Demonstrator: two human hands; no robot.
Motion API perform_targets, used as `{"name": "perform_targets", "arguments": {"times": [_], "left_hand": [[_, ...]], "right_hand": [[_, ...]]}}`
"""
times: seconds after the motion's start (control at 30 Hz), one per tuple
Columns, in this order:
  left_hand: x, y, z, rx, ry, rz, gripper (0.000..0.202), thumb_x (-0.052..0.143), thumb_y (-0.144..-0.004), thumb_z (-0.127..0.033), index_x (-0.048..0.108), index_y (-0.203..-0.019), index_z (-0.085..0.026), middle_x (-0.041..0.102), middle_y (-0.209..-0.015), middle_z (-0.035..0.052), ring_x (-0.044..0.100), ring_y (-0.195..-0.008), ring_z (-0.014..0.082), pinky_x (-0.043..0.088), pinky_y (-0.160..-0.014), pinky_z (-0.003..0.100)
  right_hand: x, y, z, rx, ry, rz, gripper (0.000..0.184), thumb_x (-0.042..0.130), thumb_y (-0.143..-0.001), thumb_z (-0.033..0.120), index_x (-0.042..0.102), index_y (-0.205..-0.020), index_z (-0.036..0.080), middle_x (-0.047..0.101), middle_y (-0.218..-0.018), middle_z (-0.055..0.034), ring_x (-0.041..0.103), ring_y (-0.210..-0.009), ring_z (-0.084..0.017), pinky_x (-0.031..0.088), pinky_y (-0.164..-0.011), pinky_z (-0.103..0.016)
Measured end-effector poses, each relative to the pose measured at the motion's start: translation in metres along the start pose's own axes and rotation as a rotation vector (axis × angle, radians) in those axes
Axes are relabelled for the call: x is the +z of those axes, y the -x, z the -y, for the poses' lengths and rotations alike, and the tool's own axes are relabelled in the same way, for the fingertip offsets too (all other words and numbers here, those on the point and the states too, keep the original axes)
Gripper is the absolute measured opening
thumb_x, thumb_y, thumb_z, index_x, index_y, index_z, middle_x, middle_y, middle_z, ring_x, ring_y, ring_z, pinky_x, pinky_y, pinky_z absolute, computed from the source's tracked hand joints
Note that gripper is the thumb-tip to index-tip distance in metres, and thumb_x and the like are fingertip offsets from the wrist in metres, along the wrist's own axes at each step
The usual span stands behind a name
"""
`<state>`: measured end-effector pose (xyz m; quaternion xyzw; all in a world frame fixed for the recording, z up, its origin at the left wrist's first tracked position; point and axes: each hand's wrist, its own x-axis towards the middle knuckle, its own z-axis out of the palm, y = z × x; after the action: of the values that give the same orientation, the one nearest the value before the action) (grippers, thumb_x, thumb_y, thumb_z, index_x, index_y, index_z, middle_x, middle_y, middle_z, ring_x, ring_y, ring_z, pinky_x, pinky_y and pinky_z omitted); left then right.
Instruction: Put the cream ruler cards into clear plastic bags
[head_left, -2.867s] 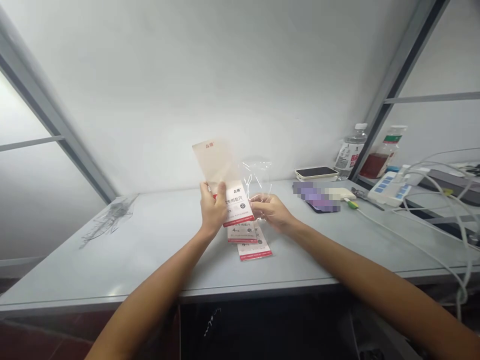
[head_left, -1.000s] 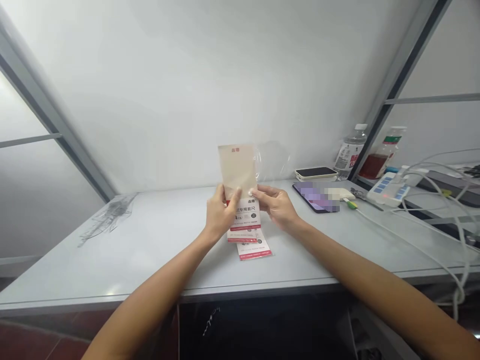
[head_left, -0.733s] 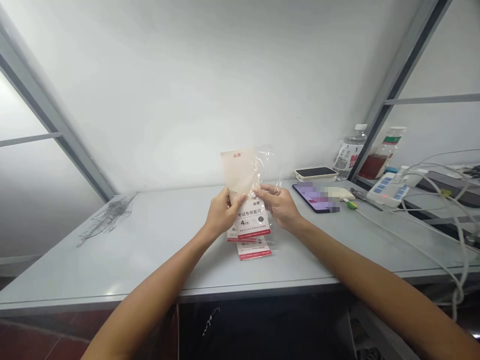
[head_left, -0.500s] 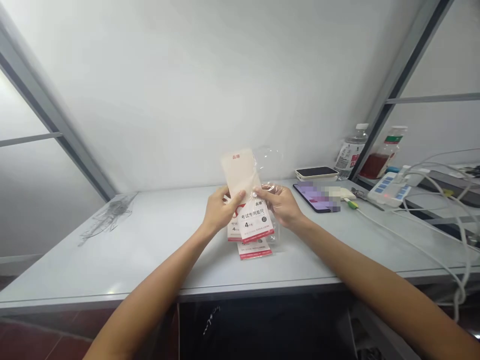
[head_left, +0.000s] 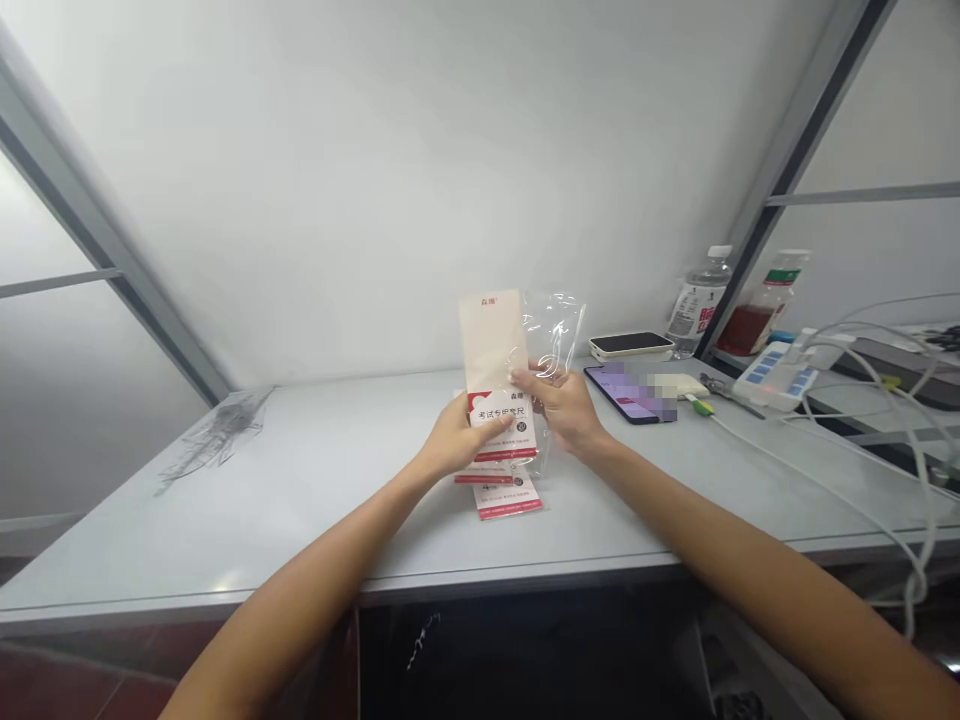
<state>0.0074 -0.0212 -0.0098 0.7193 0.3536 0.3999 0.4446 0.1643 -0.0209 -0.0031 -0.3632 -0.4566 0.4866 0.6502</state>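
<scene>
two hands [head_left: 456, 438] [head_left: 564, 408] gripping ruler-set packet [head_left: 499, 425]

Three ruler-set packets [head_left: 499, 430], two plastic bottles [head_left: 697, 305], one smartphone [head_left: 619, 392].

Plain white wall [head_left: 375, 180] rising straight ahead beyond a long, pale grey surface [head_left: 187, 540]; grey metal window frame [head_left: 90, 250] slanting across the far left, a matching window frame [head_left: 795, 170] at far right; soft, bright daylight through the left pane [head_left: 37, 220]; dark hollow [head_left: 525, 650] beneath the surface; reddish floor [head_left: 67, 680] at near left, dimly lit.
</scene>
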Motion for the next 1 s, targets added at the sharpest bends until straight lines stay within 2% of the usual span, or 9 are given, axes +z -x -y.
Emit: {"name": "perform_targets", "arguments": {"times": [0.1, 0.23, 0.37, 0.47, 0.6, 0.67, 0.8, 1.0], "left_hand": [[-0.002, -0.001, -0.001, 0.007, 0.008, 0.043, 0.036, 0.057, -0.077, -0.043, 0.055, -0.104, -0.019, 0.063, -0.099, 0.0068, 0.060, -0.090, 0.0210, 0.048, -0.077, 0.035], [-0.004, 0.000, -0.002, 0.022, 0.002, 0.123, 0.042, 0.051, -0.081, -0.043, 0.047, -0.117, -0.022, 0.060, -0.108, 0.0067, 0.057, -0.098, 0.0209, 0.047, -0.081, 0.035], [-0.005, 0.001, -0.005, 0.038, 0.001, 0.172, 0.042, 0.050, -0.081, -0.043, 0.049, -0.117, -0.022, 0.059, -0.113, 0.0065, 0.055, -0.103, 0.0215, 0.046, -0.085, 0.035], [-0.007, -0.001, -0.009, 0.023, 0.037, 0.095, 0.040, 0.050, -0.080, -0.045, 0.055, -0.110, -0.018, 0.062, -0.107, 0.0080, 0.058, -0.097, 0.0225, 0.047, -0.082, 0.036], [-0.013, -0.006, -0.014, 0.047, 0.236, -0.103, 0.042, 0.052, -0.079, -0.045, 0.057, -0.107, -0.014, 0.064, -0.104, 0.0111, 0.060, -0.093, 0.0243, 0.049, -0.078, 0.036], [-0.017, -0.008, -0.016, 0.032, 0.305, -0.164, 0.042, 0.055, -0.077, -0.045, 0.058, -0.105, -0.014, 0.064, -0.104, 0.0125, 0.061, -0.093, 0.0259, 0.050, -0.074, 0.036], [-0.023, -0.009, -0.015, 0.020, 0.380, -0.210, 0.039, 0.060, -0.074, -0.044, 0.060, -0.100, -0.014, 0.064, -0.105, 0.0130, 0.062, -0.092, 0.0262, 0.051, -0.074, 0.037], [-0.025, -0.011, -0.011, -0.036, 0.300, -0.246, 0.037, 0.065, -0.069, -0.041, 0.062, -0.094, -0.012, 0.066, -0.099, 0.0131, 0.063, -0.088, 0.0271, 0.051, -0.072, 0.038]], "right_hand": [[-0.001, 0.002, 0.002, -0.002, 0.003, 0.067, 0.037, 0.077, -0.057, 0.036, 0.062, -0.086, 0.020, 0.069, -0.076, -0.0023, 0.065, -0.070, -0.021, 0.051, -0.060, -0.032], [-0.003, 0.002, 0.003, -0.017, -0.009, 0.093, 0.036, 0.078, -0.056, 0.034, 0.061, -0.084, 0.020, 0.070, -0.077, -0.0024, 0.065, -0.070, -0.020, 0.052, -0.064, -0.033], [-0.005, 0.000, 0.004, -0.017, -0.051, 0.107, 0.037, 0.078, -0.056, 0.033, 0.062, -0.087, 0.020, 0.070, -0.077, -0.0020, 0.065, -0.069, -0.019, 0.052, -0.065, -0.033], [-0.007, 0.001, 0.005, 0.027, -0.064, 0.175, 0.043, 0.078, -0.056, 0.033, 0.064, -0.094, 0.019, 0.071, -0.074, -0.0024, 0.065, -0.066, -0.020, 0.052, -0.064, -0.034], [-0.009, 0.006, 0.006, 0.144, 0.045, 0.407, 0.048, 0.076, -0.059, 0.030, 0.064, -0.104, 0.018, 0.071, -0.074, -0.0039, 0.066, -0.066, -0.021, 0.051, -0.060, -0.034], [-0.009, 0.008, 0.007, 0.168, 0.106, 0.457, 0.053, 0.076, -0.060, 0.031, 0.062, -0.109, 0.018, 0.071, -0.076, -0.0045, 0.066, -0.068, -0.022, 0.050, -0.059, -0.032], [-0.013, 0.008, 0.009, 0.169, 0.183, 0.469, 0.060, 0.076, -0.059, 0.030, 0.059, -0.116, 0.018, 0.071, -0.076, -0.0051, 0.065, -0.065, -0.020, 0.048, -0.054, -0.029], [-0.015, 0.004, 0.003, 0.115, 0.236, 0.356, 0.060, 0.068, -0.069, 0.036, 0.052, -0.125, 0.022, 0.066, -0.065, 0.0003, 0.058, -0.053, -0.013, 0.044, -0.049, -0.025]]}}
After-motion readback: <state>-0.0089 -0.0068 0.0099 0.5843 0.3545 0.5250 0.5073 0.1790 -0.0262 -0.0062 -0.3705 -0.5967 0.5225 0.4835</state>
